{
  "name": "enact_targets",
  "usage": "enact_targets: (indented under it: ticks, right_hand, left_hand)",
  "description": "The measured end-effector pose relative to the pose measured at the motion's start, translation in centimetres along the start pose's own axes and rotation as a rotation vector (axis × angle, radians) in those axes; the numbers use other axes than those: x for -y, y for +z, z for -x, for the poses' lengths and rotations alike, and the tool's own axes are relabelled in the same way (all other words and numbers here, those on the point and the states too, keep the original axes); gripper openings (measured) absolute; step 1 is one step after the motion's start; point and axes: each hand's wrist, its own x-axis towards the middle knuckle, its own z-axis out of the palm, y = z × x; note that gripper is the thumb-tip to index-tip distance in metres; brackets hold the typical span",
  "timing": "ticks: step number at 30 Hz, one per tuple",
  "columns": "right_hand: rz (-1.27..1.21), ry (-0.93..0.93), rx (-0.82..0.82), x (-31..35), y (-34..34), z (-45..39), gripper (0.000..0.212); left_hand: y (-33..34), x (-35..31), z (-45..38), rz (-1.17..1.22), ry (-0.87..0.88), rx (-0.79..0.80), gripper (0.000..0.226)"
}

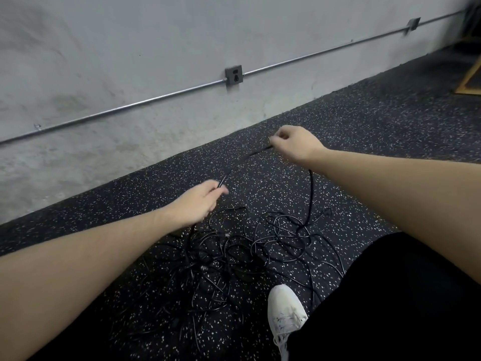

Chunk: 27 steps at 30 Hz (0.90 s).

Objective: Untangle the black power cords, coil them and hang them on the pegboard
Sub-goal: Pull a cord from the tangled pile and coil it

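Nearest the camera, a white shoe [285, 312] and a dark trouser leg [390, 295] stand on the speckled black floor [364, 126]. Just beyond the shoe and to its left lies the tangle of black power cords [234, 254], many thin loops crossing one another flat on the floor, with a plug end [326, 212] showing at the tangle's far right edge.

Beyond the tangle, both hands hold one strand [242, 162] lifted clear of it. The left hand [200, 204], at the tangle's far left edge, pinches the strand between thumb and fingertips. The right hand [294, 144], farther off and to the right, has its fingers curled round the same strand. The hands are well apart, with the cord stretched between them; from the right hand a length drops back in a curve into the tangle.

The step in hand looks like untangling: drawing a single cord out of the heap. The next move probably calls for following that dropping length down and freeing it where it crosses the other loops, before any coiling.

Beyond everything runs a grey concrete wall [130, 48] with a metal conduit [156, 99] and an outlet box [234, 75]. No pegboard is in view.
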Motion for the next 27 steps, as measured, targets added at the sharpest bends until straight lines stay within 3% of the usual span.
enact_targets:
  ticks: [2,4,7,9,10,15,17,23,27]
  right_hand:
    - [0.334,-0.108,0.056,0.4,0.4,0.3,0.037]
    - [0.465,-0.245,0.213,1.5,1.2,0.9,0.046]
    - [0.377,-0.312,0.527,3.8,3.2,2.1,0.031]
    - [0.286,-0.28,0.682,4.7,4.2,2.5,0.015]
    - [0.255,-0.284,0.713,4.8,4.4,2.5,0.018]
    - [0.059,-0.306,0.6,4.8,3.3,2.3,0.025]
    - [-0.034,-0.31,0.574,4.7,2.7,2.3,0.026]
    - [-0.41,-0.216,0.306,3.7,1.4,1.5,0.029]
    - [-0.301,-0.144,0.167,2.8,1.6,0.6,0.021]
  left_hand:
    - [-0.8,-1.1,-0.2,0.085,-0.021,-0.051,0.051]
    - [-1.0,-1.7,-0.3,0.146,-0.008,-0.034,0.079]
    - [-0.7,-2.1,-0.3,0.177,0.079,-0.006,0.097]
    - [-0.9,-2.2,-0.4,0.165,0.11,-0.038,0.095]
    - [-1.0,-2.1,-0.4,0.175,0.109,-0.048,0.09]
    - [-1.8,-1.7,0.7,0.238,0.097,0.077,0.025]
    - [-1.7,-1.0,0.9,0.214,0.073,0.133,0.012]
    - [-1.0,2.2,1.4,0.117,-0.041,0.185,0.035]
    - [-1.3,2.4,1.6,0.02,-0.015,0.067,0.046]
